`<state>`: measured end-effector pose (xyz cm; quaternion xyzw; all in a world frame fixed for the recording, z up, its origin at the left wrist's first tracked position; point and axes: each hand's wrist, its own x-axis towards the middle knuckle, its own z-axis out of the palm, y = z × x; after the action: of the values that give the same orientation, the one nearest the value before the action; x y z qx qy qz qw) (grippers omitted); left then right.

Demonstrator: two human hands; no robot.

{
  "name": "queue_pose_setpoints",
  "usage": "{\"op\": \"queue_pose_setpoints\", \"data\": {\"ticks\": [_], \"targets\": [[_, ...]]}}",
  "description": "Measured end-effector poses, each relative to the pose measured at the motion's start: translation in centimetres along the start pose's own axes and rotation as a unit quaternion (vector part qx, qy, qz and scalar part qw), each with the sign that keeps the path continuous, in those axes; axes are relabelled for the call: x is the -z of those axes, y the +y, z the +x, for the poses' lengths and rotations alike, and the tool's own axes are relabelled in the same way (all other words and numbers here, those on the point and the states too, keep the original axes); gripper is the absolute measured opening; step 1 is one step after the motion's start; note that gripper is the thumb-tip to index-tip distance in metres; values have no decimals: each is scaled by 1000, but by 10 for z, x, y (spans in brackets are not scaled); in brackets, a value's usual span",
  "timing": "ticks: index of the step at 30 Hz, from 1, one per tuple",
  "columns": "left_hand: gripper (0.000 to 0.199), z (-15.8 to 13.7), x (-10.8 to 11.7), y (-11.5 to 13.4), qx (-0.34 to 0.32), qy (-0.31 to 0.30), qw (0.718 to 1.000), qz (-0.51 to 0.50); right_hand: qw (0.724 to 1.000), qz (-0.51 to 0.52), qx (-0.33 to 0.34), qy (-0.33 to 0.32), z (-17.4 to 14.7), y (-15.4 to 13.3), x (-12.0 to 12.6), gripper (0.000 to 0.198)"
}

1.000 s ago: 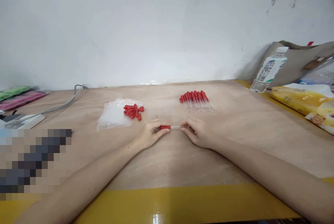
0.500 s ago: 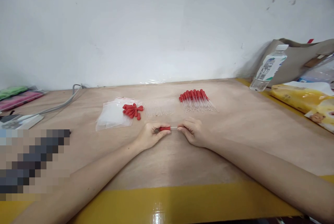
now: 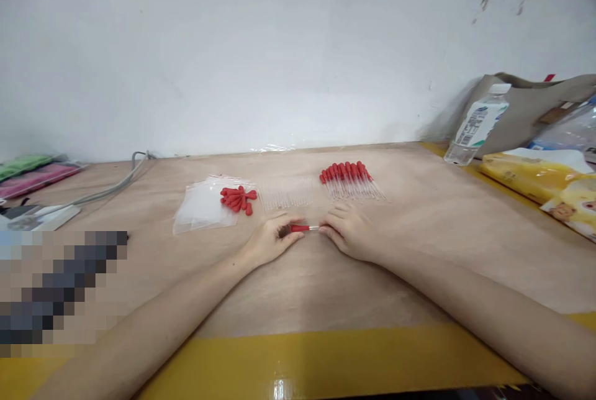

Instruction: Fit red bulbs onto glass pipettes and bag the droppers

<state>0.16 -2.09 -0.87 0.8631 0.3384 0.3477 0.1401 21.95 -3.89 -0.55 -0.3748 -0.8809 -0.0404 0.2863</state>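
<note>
My left hand [image 3: 278, 237] pinches a red rubber dropper bulb [image 3: 300, 228] between thumb and fingers. The bulb sits on the end of a clear glass dropper tube [image 3: 314, 228], whose other end my right hand [image 3: 345, 230] grips; that end is hidden by the fingers. Just beyond my hands lies a row of bare clear tubes [image 3: 286, 192]. Loose red bulbs [image 3: 238, 199] are heaped to the left of them, partly on clear plastic bags [image 3: 200, 204]. Several droppers with red bulbs fitted [image 3: 347, 179] lie side by side behind my right hand.
A water bottle [image 3: 477, 127] leans by a grey-brown bag [image 3: 516, 108] at the right, beside a yellow package [image 3: 533, 170]. A grey cable [image 3: 116, 186] and green and pink packets [image 3: 37, 176] lie at the left. Yellow tape [image 3: 326, 356] edges the table's front.
My right hand has moved slightly closer to the bulb, and less of the tube shows between my hands. The piles have not changed; the view has shifted a little.
</note>
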Motion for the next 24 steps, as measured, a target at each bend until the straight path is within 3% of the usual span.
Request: {"op": "queue_pose_setpoints", "data": {"ticks": [3,6,8,12,17,24], "targets": [[40,-3,7,0,-4,-21,999,24,996,-24,-33,84,-5,13,7,20],[41,-6,12,0,-20,-108,994,18,978,8,-141,155,-6,35,15,20],[40,-5,14,0,-36,-160,986,12,957,34,-242,157,-2,52,19,20],[40,-4,12,-2,-47,-177,983,6,902,69,-412,108,18,82,25,22],[39,-4,11,-2,-42,-174,984,0,895,13,-436,95,45,99,14,23],[39,-4,12,-1,-41,-170,985,-3,878,-30,-474,60,59,94,-5,23]]}}
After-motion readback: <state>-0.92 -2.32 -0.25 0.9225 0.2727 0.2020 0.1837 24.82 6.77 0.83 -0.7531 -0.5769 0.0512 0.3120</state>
